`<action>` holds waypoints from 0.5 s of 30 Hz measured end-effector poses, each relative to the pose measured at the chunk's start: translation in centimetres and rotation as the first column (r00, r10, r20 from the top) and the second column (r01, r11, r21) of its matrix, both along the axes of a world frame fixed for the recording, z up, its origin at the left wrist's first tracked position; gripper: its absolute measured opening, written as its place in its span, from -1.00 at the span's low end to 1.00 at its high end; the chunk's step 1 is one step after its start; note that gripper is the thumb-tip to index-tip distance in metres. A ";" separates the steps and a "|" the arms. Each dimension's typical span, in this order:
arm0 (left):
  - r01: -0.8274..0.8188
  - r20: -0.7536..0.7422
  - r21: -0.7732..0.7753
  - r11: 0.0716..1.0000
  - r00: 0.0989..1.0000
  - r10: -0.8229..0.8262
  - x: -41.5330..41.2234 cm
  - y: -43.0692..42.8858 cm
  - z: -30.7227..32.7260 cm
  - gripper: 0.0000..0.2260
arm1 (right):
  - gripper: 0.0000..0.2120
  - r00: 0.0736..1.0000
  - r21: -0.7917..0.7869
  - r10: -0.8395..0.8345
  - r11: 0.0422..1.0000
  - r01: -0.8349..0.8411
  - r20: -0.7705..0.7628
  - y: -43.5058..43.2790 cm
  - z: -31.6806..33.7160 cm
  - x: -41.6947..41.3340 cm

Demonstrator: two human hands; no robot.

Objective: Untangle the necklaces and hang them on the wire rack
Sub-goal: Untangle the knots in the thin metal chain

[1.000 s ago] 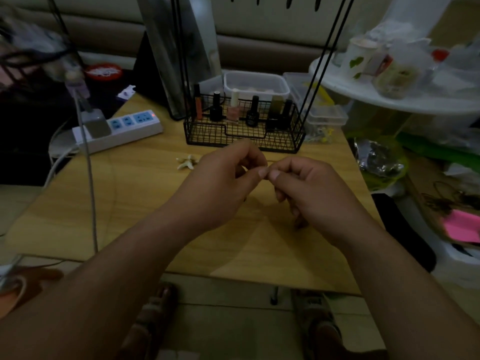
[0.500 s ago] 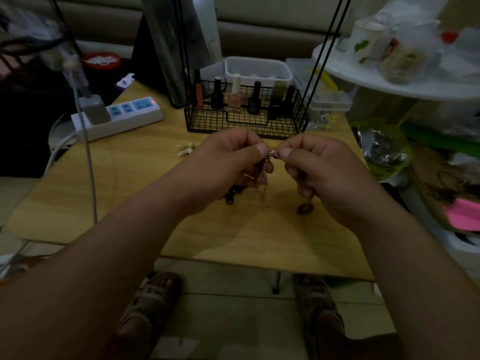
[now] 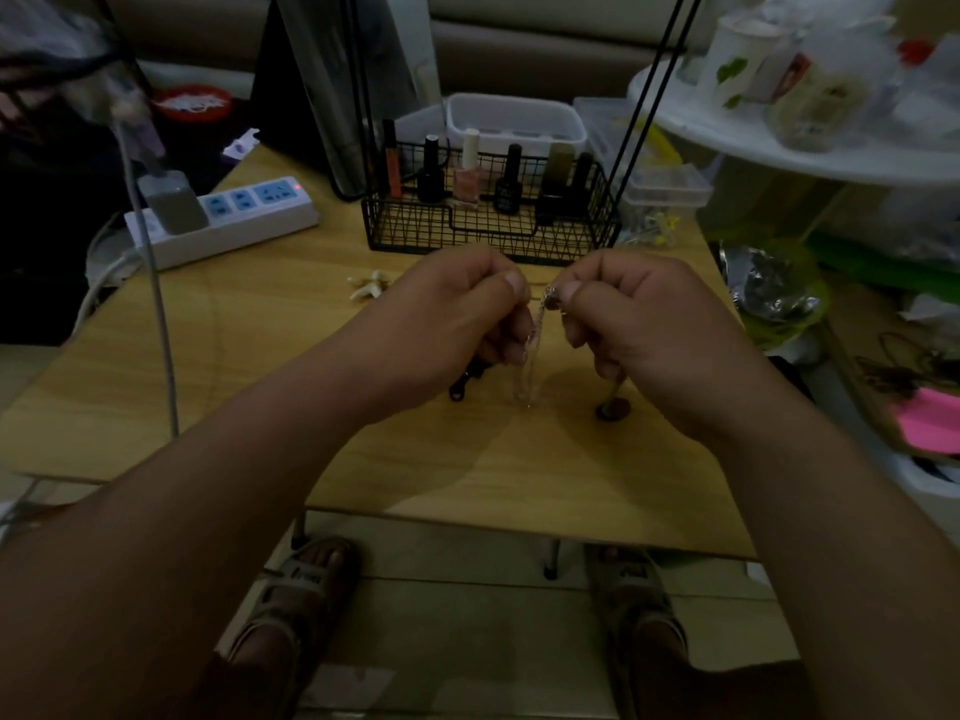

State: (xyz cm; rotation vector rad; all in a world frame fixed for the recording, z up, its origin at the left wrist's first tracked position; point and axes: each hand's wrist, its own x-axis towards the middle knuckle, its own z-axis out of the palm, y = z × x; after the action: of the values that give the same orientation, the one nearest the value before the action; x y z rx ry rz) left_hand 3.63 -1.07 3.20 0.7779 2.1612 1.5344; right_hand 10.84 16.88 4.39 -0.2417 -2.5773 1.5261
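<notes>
Pinches the tangle of necklaces [image 3: 542,317] from two sides, just in front of the wire rack [image 3: 493,228] and slightly above the desk [image 3: 249,366]. Grips one side between thumb and forefinger of the left hand [image 3: 457,314], with the other fingers curled underneath. Grips the knotted top likewise in the right hand [image 3: 639,319]. Lets thin strands dangle from the pinch down toward the desk. Leaves a round dark pendant [image 3: 613,410] lying on the desk in front of the wire rack, below the right hand, and a black piece [image 3: 464,385] poking out from under the left hand. Cannot tell whether to count either as part of the same tangle.

Appears to be picking the knot apart, with no necklace hung on the visible part of the wire rack. Risks cinching the knot tighter by pulling the hands apart too hard, a likely habit of fine chain. Risks snapping a link or clasp through the same force. Could lose a strand through a slackened pinch, dropping loose loops back across the pendant and tangling them anew. Might drag the pendant over the desk, away from the wire rack toward the near edge, and off onto the floor. Struggles, probably, to read the knot in such dim light, inviting a tug on the wrong strand. Could also snag a raised strand on the mesh of the wire rack by lifting too early, before freeing each necklace fully.
</notes>
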 end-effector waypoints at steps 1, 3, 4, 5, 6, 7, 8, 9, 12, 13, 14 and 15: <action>0.000 0.021 0.030 1.000 1.000 0.000 0.0 -0.1 0.1 -0.80 | -0.83 1.000 -0.050 -0.008 0.999 0.008 -0.003 0.1 0.0 0.0; -0.005 0.027 0.053 0.999 1.000 0.003 -0.1 -0.1 0.0 -0.82 | -0.84 1.000 -0.078 -0.016 0.997 0.015 -0.006 0.0 0.0 0.0; -0.012 0.014 0.054 0.998 1.000 0.012 -0.1 -0.1 -0.1 -0.83 | -0.84 1.000 -0.071 -0.016 0.997 0.015 -0.006 0.0 0.0 0.1; -0.024 -0.005 0.052 0.998 1.000 0.025 -0.2 -0.1 -0.2 -0.85 | -0.84 1.000 -0.065 -0.015 0.998 0.015 -0.006 -0.1 -0.1 0.1; -0.033 -0.029 0.050 0.998 0.999 0.035 -0.1 -0.1 -0.2 -0.87 | -0.85 1.000 -0.065 -0.016 0.998 0.015 -0.008 -0.2 -0.1 0.1; -0.031 -0.056 0.046 0.998 0.998 0.033 -0.1 -0.1 -0.3 -0.89 | -0.85 1.000 -0.061 -0.018 0.998 0.017 -0.013 -0.2 -0.1 0.0; -0.018 -0.085 0.039 0.999 0.996 0.022 -0.1 -0.1 -0.3 -0.91 | -0.85 1.000 -0.046 -0.019 0.999 0.018 -0.018 -0.2 -0.2 0.0; -0.005 -0.115 0.030 1.000 0.993 0.008 0.0 -0.1 -0.3 -0.92 | -0.85 1.000 -0.020 -0.018 1.000 0.017 -0.023 -0.1 -0.2 0.1; -0.024 -0.239 -0.020 1.000 0.971 0.018 0.1 0.0 -0.7 -0.96 | -0.87 0.999 0.044 -0.008 0.999 0.010 -0.042 -0.3 -0.3 0.2; -0.040 -0.279 -0.037 0.999 0.960 0.028 0.1 0.1 -0.9 -0.96 | -0.88 0.999 0.062 -0.007 0.998 0.010 -0.050 -0.4 -0.4 0.3; -0.053 -0.307 -0.052 0.997 0.951 0.035 0.1 0.1 -1.0 -0.96 | -0.89 0.998 0.084 -0.007 0.996 0.011 -0.057 -0.5 -0.5 0.3; -0.063 -0.325 -0.064 0.996 0.945 0.039 0.1 0.2 -1.1 -0.95 | -0.90 0.998 0.109 -0.009 0.994 0.017 -0.066 -0.6 -0.6 0.3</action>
State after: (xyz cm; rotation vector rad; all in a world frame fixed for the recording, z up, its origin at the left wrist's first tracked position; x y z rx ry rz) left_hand 3.75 -0.91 2.10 1.0171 2.4738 1.4234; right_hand 11.15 16.29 3.74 -0.1929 -2.5927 1.3597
